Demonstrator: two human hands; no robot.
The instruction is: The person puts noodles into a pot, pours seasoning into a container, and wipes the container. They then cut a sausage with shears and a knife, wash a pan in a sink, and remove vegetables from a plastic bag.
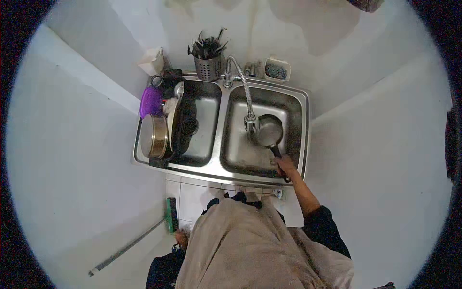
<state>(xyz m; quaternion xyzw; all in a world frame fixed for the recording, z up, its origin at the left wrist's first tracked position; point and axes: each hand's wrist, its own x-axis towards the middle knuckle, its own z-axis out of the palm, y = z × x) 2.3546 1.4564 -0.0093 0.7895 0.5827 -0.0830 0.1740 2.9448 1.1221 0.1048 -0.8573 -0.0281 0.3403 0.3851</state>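
My right hand [286, 166] is closed round the black handle of a small pan [270, 131] in the right sink basin [236, 154]. The pan lies under the head of a flexible metal faucet [246, 91]. My left hand [181, 238] hangs low at my left side, beside the apron [240, 241] and near a green broom head [171, 215]. Its fingers are too small and dark to make out, and whether it holds anything cannot be seen.
Left of the left basin [202, 120] stand a pot [154, 137], a purple item [151, 102] and other dishes. Behind the sink are a metal cutlery holder [208, 68], a white container [153, 61] and a small tub [277, 70]. Walls rise on both sides.
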